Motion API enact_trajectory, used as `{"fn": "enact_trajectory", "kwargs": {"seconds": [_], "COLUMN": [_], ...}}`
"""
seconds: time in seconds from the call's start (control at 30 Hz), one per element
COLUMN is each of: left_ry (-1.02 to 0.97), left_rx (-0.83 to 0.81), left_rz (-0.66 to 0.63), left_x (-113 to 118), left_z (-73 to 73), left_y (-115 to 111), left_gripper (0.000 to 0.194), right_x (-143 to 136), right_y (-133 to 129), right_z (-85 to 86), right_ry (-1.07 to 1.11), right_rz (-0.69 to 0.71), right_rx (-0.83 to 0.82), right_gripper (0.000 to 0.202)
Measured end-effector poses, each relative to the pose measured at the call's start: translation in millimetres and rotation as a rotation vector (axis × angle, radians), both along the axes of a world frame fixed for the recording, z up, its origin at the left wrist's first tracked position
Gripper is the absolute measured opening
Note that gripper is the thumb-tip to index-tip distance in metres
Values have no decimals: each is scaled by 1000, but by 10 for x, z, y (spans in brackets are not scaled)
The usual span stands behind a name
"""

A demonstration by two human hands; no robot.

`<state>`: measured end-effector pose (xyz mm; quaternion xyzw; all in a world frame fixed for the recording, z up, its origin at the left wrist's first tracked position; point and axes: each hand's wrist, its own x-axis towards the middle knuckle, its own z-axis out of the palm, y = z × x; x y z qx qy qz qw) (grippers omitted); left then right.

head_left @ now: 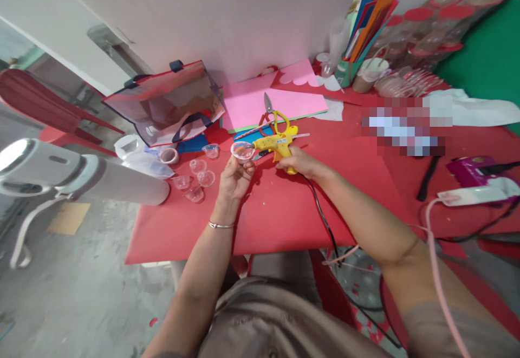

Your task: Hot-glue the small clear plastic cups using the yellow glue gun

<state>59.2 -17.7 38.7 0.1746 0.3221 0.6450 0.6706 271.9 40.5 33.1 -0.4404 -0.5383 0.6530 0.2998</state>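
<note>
My left hand (236,178) holds a small clear plastic cup (242,151) by its side, above the red table (280,217). In my right hand (298,162) is a yellow hot glue gun (273,142), its nozzle pointing left at the rim of the cup. A clear glue stick (301,135) sticks out of the back of the gun, and a black cord (320,212) runs from its handle over the table's front edge. Several more clear cups (195,193) stand to the left of my left hand. Whether the nozzle touches the cup I cannot tell.
Scissors (268,103) with yellow and red handles lie behind the gun, by pink sheets (280,106). A transparent bag (162,109) stands back left, beside a large white tumbler (117,179). On the right are a purple box (467,174), a power strip (467,195) and stacked jars (439,22).
</note>
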Motion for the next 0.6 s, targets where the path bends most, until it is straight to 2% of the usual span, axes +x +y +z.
{"fn": "enact_trajectory", "kwargs": {"seconds": [0.13,0.4,0.6], "left_ry": [8,18,79], "left_rx": [16,33,1], "left_rz": [-12,-15,27], "left_x": [-7,-17,-4], "left_z": [-13,-13,18], "left_y": [8,10,26], "left_gripper": [27,17,27], "right_x": [4,-10,-32], "right_y": [-2,-3,-19], "right_z": [9,-26,8], "right_ry": [2,22,26], "right_rz": [9,-27,-41], "right_rx": [-1,0,4], "right_gripper": [26,29,39]}}
